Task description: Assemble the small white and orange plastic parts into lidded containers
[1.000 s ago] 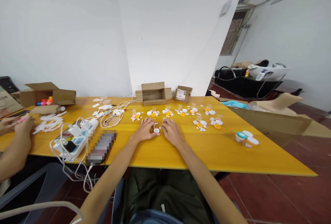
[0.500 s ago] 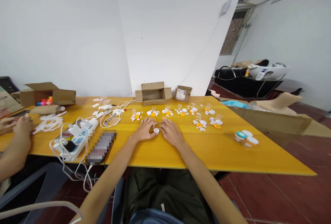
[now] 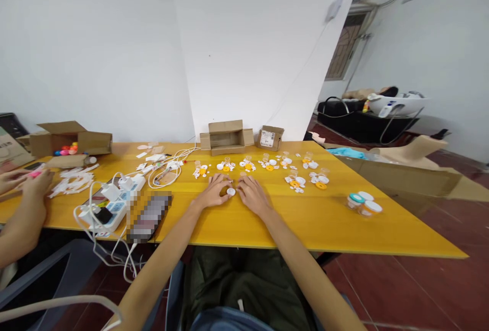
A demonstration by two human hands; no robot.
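A small white round piece point(image 3: 231, 192), like a shallow cap, is between my hands, just above the table. My left hand point(image 3: 213, 191) has it at the thumb tip, with the fingers bent over its far side. Close on the other side, my right hand point(image 3: 252, 194) has its fingers curled and thumb tucked in; whether anything small is in them is hidden. Beyond the hands lie clusters of small white parts with orange rings point(image 3: 226, 169) and clear cups point(image 3: 248, 159). More white discs and an orange ring point(image 3: 294, 184) lie to the right.
Lidded jars point(image 3: 355, 200) stand at the right. An open cardboard box point(image 3: 226, 140) and a smaller box point(image 3: 270, 138) are at the wall. To my left are a power strip point(image 3: 118, 203), cables and a phone point(image 3: 150, 219). A co-worker's hands point(image 3: 36, 183) hold something pink.
My hands stay nearly in place, with slight finger movement around the white piece. It has shifted or tilted a little. A pink thing now shows in the co-worker's raised hand.
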